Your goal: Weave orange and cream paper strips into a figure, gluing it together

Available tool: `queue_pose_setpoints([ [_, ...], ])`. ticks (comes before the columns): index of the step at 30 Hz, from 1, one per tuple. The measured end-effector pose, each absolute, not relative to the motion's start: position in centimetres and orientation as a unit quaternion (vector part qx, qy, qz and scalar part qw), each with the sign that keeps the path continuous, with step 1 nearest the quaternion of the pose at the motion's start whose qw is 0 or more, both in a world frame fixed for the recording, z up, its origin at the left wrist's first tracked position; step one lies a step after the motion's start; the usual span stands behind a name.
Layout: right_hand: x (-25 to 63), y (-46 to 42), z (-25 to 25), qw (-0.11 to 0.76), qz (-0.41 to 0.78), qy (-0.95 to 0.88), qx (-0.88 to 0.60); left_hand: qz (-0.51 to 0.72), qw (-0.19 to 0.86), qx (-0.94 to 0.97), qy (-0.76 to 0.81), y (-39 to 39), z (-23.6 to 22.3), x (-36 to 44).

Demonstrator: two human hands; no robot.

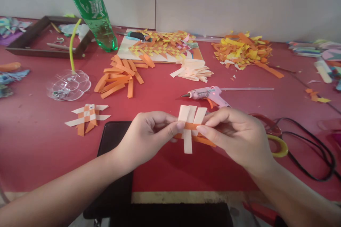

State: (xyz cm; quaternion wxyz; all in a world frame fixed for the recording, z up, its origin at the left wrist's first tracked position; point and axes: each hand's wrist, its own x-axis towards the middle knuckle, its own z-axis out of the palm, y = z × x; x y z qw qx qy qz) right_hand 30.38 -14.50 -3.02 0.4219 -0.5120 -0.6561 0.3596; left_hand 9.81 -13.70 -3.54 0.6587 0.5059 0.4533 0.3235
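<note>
My left hand [149, 133] and my right hand [234, 136] meet above the red table [165, 170], both pinched on a small weave of cream and orange paper strips [189, 126]. The left thumb presses an orange strip from the left; the right fingers grip the strips from the right. A finished cream and orange woven piece [87, 115] lies flat to the left of my hands. Loose orange strips [119, 76] and cream strips [193, 70] lie farther back.
A pink glue gun [206, 94] lies just behind my hands, its black cord [309, 149] looping right. Yellow-handled scissors [278, 145] sit under my right hand. A green bottle [92, 7], clear dish [68, 86], wooden tray [39, 39], paper scrap pile [243, 51] and dark tablet [112, 138] also stand about.
</note>
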Motion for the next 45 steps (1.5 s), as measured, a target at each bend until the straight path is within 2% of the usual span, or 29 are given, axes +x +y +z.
queue_pose_setpoints([
  [10,30.57,-14.58,-3.52,0.415,0.442,-0.608,-0.513,0.294,0.671,0.511,0.450,-13.79,-3.48,9.74],
  [23,30.32,-14.40,-3.13,0.402,0.429,-0.631,-0.506,0.273,0.642,0.545,0.465,-13.55,-3.64,9.38],
  [33,30.81,-14.01,-3.13,0.409,0.401,-0.629,-0.525,0.293,0.694,0.489,0.440,-13.45,-3.44,9.42],
  [39,31.06,-13.79,-3.33,0.427,0.396,-0.626,-0.519,0.291,0.680,0.494,0.457,-13.41,-3.58,9.42],
  [45,31.05,-13.75,-3.58,0.420,0.372,-0.640,-0.526,0.298,0.731,0.430,0.439,-13.31,-3.40,9.52],
])
